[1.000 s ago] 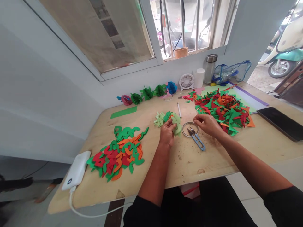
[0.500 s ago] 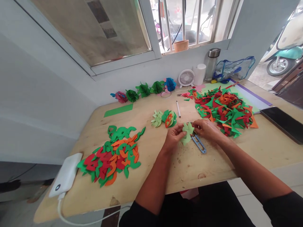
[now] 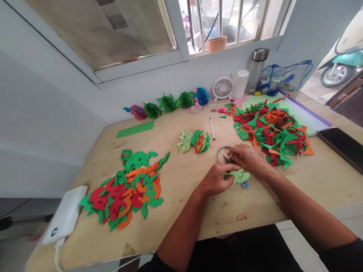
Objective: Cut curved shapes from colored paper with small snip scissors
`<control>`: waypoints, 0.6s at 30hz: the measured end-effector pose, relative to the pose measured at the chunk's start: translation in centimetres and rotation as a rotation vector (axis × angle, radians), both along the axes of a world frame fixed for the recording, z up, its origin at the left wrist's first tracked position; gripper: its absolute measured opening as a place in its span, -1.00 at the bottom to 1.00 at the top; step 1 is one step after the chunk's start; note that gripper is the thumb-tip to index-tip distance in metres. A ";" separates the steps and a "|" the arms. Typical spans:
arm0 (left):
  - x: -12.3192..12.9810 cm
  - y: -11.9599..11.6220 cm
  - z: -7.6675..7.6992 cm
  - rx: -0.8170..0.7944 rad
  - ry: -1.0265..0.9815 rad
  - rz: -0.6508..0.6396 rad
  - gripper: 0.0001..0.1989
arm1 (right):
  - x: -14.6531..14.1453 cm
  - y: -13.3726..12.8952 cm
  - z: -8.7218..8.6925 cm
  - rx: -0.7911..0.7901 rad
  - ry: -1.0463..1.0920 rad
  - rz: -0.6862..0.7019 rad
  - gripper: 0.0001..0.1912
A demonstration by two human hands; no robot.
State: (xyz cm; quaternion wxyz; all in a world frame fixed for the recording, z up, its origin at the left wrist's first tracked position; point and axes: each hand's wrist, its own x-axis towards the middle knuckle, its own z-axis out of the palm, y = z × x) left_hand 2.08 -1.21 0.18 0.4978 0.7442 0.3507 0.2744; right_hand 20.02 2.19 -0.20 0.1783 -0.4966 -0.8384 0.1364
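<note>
My left hand (image 3: 217, 179) is closed on a light green paper cutout (image 3: 240, 176), its petals or leaves fanning out to the right of my fingers. Just above it, my right hand (image 3: 248, 158) has its fingers pinched together; what is between them is too small to make out. Right by those fingertips are a thin wire ring (image 3: 217, 154) and the dark blades of small snips (image 3: 228, 159). The snips' blue handle end (image 3: 244, 184) pokes out below the cutout. A pale green paper piece (image 3: 185, 141) and a green-and-orange layered one (image 3: 200, 142) lie farther back.
Curved paper cutouts (image 3: 124, 189) spread over the left side. Paper scraps (image 3: 272, 130) are heaped at right, beside a phone (image 3: 342, 145). A pen (image 3: 212, 128) lies mid-table. Paper flowers (image 3: 168, 102), a fan (image 3: 223, 89) and a bottle (image 3: 257, 71) line the wall. A power bank (image 3: 66, 213) sits at the left edge.
The left hand has lowered the light green cutout toward me and to the right, tilting it flatter. The wire ring and snips' blades now show, while the cutout covers most of the blue handle.
</note>
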 end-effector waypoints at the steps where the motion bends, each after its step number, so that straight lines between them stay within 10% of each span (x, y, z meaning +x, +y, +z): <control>1: 0.0 0.0 0.0 -0.004 0.007 0.000 -0.61 | 0.0 0.0 -0.1 0.005 -0.003 -0.001 -0.87; 18: -0.3 0.6 -0.9 -0.145 -0.047 -0.014 -0.63 | -0.6 -0.1 -0.1 -0.069 0.016 -0.051 -0.84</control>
